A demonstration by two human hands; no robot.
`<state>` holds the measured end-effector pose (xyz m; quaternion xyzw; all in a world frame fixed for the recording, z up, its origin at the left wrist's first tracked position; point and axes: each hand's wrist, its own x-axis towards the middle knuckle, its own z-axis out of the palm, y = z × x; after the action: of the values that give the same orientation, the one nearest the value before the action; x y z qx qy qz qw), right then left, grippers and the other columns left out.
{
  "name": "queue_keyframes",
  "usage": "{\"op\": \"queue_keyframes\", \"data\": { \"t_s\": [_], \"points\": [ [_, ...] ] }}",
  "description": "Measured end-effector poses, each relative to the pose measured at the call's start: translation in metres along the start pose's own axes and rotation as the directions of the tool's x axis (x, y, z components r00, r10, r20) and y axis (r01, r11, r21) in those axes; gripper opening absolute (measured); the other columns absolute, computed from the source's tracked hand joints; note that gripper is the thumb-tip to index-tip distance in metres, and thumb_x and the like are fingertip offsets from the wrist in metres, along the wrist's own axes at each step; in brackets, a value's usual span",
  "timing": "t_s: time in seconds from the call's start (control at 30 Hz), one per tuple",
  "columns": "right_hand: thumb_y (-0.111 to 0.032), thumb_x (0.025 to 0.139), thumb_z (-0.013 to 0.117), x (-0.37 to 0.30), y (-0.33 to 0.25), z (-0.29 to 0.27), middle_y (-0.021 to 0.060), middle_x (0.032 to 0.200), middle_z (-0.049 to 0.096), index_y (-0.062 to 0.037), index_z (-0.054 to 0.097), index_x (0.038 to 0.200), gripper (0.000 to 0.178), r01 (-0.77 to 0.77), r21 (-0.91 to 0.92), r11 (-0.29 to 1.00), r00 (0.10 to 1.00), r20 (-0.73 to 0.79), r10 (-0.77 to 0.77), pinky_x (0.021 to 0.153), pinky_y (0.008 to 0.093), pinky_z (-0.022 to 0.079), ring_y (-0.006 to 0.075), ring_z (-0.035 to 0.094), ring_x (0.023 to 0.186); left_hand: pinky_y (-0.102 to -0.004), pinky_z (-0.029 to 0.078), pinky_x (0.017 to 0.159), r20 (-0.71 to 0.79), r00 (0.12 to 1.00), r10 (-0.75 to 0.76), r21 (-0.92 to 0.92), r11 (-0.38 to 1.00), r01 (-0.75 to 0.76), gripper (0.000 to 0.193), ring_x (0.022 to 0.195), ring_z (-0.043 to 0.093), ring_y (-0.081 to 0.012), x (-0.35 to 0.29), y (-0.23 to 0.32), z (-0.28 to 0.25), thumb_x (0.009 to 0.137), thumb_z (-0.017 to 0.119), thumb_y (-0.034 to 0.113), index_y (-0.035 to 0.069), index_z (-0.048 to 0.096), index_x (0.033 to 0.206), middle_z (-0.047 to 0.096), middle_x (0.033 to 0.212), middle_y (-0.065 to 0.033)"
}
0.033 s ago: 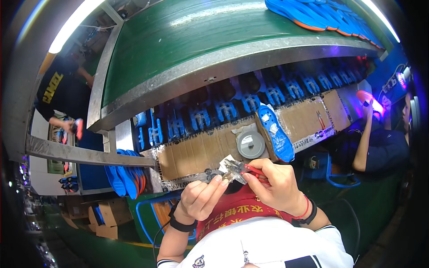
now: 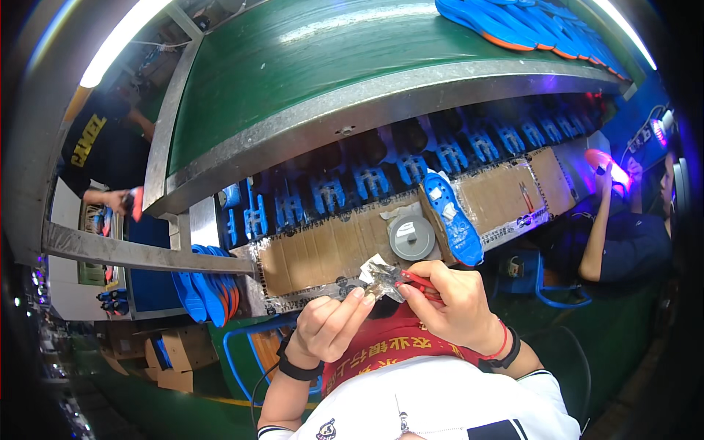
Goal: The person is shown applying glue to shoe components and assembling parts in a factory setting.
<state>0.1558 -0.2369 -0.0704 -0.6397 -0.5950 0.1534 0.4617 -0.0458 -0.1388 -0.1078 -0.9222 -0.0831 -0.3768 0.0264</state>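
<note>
Red-handled cutters (image 2: pixel 420 283) are gripped in my right hand (image 2: pixel 456 304), their dark jaws pointing left. My left hand (image 2: pixel 331 324) has thumb and fingers pinched together on a crumpled piece of clear film (image 2: pixel 380 282). The cutter jaws meet this film in front of my chest, and whatever lies inside it is too small to make out. Just beyond my hands, a round grey lid-like disc (image 2: pixel 412 237) rests on the cardboard-covered bench (image 2: pixel 323 253). To its right lies a blue shoe sole (image 2: pixel 460 231) with white scraps on it.
Above the bench runs a green conveyor (image 2: pixel 308 81) with a metal edge, carrying blue-and-orange soles (image 2: pixel 506 29). Blue soles (image 2: pixel 370 180) line the shelf beneath. More soles (image 2: pixel 205 290) stack at the left end. A co-worker (image 2: pixel 623 227) sits at right; another person (image 2: pixel 103 147) stands at left.
The person at the left has moved a hand with a red-and-dark thing slightly right and up. My own hands, the cutters and the film look unchanged.
</note>
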Motion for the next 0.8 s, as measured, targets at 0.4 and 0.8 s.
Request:
{"op": "queue_keyframes", "data": {
  "t_s": [0.4, 0.8],
  "points": [
    [-0.007, 0.082, 0.072, 0.0029, 0.0060, 0.0018, 0.0115, 0.067, 0.067, 0.0007, 0.062, 0.093, 0.017, -0.006, -0.003, 1.000, 0.999, -0.035, 0.005, 0.047, 0.0285, 0.048, 0.0224, 0.067, 0.055, -0.0270, 0.047, 0.070, -0.003, 1.000, 0.007, -0.011, 1.000, -0.008, 0.026, 0.087, 0.053, -0.0155, 0.0002, -0.0031, 0.0006, 0.079, 0.071, 0.005, 0.003, 0.072, 0.104, 0.065, 0.112, -0.0077],
    [-0.007, 0.082, 0.072, 0.0045, 0.0064, 0.0064, 0.0115, 0.068, 0.067, 0.0015, 0.062, 0.093, 0.018, 0.014, 0.020, 1.000, 0.999, -0.044, -0.013, 0.047, 0.0283, 0.048, 0.0219, 0.067, 0.055, -0.0269, 0.047, 0.072, 0.007, 1.000, 0.007, -0.014, 1.000, -0.007, 0.026, 0.088, 0.053, -0.0150, 0.0004, -0.0043, 0.0012, 0.078, 0.071, 0.005, 0.003, 0.072, 0.104, 0.065, 0.111, -0.0074]
  ]
}}
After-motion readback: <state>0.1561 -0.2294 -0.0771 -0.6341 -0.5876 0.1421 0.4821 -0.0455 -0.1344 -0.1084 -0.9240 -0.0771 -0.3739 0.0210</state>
